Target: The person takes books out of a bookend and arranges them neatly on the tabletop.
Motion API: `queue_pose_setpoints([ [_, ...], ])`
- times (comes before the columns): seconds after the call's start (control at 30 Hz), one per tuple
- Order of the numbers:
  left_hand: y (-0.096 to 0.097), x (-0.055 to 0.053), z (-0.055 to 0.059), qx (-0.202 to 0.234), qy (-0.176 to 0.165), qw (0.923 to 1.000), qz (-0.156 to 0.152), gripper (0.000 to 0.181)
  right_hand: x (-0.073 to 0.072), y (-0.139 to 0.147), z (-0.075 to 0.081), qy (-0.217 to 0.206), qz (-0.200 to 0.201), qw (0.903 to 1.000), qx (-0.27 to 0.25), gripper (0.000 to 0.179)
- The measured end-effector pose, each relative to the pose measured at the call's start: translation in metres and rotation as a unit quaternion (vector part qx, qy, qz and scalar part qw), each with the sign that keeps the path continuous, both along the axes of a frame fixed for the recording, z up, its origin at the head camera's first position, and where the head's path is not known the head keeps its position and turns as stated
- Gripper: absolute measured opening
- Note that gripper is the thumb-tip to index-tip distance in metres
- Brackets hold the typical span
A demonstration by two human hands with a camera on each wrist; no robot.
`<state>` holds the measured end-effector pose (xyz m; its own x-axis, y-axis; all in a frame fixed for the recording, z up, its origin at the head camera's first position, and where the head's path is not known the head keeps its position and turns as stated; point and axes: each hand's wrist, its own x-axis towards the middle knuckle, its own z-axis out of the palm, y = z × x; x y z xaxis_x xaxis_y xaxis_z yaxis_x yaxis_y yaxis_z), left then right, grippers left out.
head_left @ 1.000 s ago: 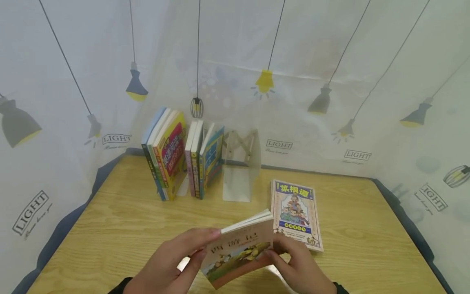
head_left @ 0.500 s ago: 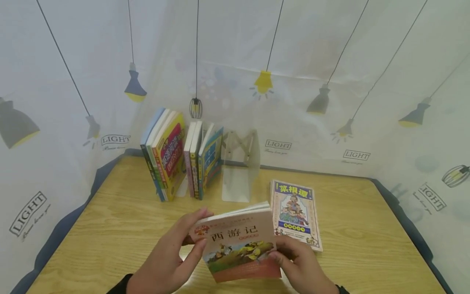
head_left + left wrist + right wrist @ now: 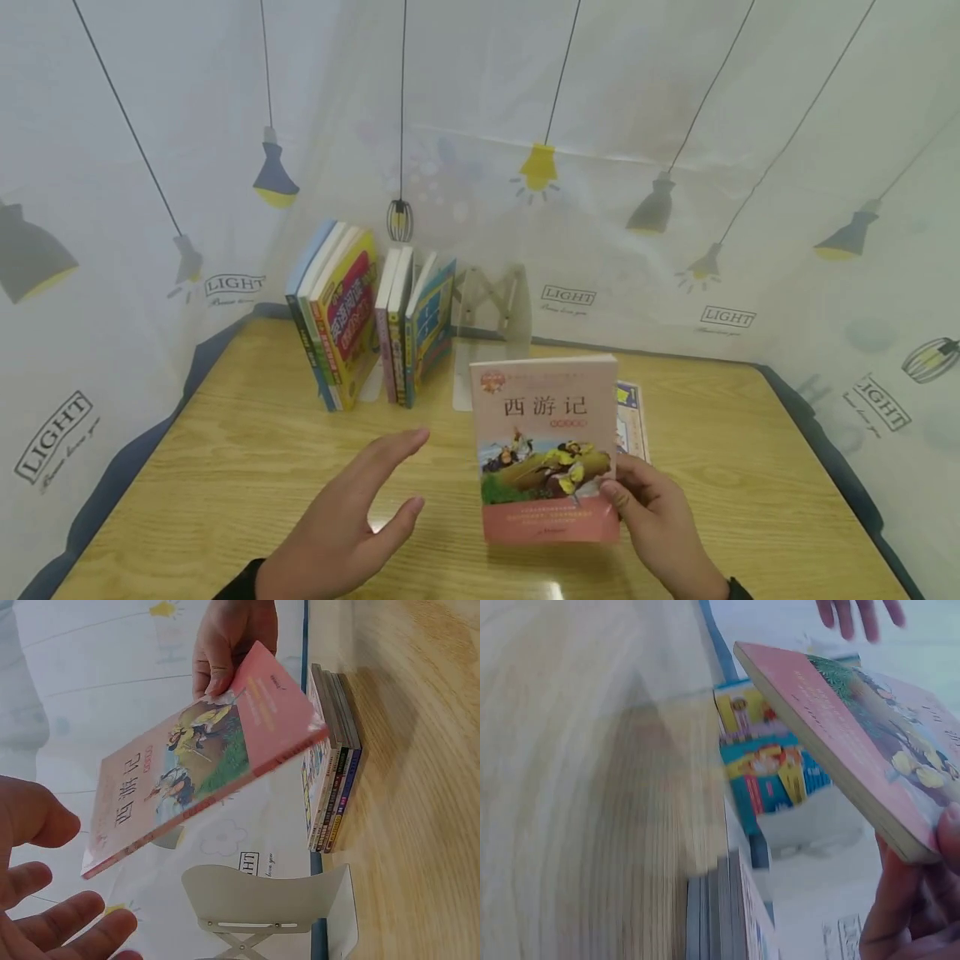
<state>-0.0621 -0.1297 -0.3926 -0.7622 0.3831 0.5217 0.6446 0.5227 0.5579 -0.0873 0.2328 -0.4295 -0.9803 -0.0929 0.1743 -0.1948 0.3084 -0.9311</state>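
A pink paperback book with an illustrated cover stands nearly upright above the table. My right hand grips its lower right edge, thumb on the front cover and fingers behind. To the left of the book, my left hand is apart from it, with thumb and fingers spread and nothing between them. The left wrist view shows the book's spine facing the left fingers across a gap. Behind the book lies a stack of books, partly hidden in the head view.
Several books stand upright at the table's back left. Beside them is a white metal bookend, its base partly covered by the held book. A white curtain printed with lamps hangs round the wooden table.
The pink book has turned upright and moved right and up in my right hand. My left hand has let go of it and now stands apart.
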Motion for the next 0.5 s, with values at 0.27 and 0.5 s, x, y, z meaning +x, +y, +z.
queue_pose_setpoints([
  [0.27, 0.001, -0.002, -0.003, -0.012, 0.022, 0.9997, -0.008, 0.071, -0.02, 0.032, -0.004, -0.072, -0.11, 0.9913, 0.004, 0.038],
  [0.5, 0.001, -0.003, -0.005, -0.03, 0.015, 0.9994, -0.01, 0.07, -0.039, 0.055, -0.012, -0.18, -0.148, 0.9725, 0.003, 0.056],
])
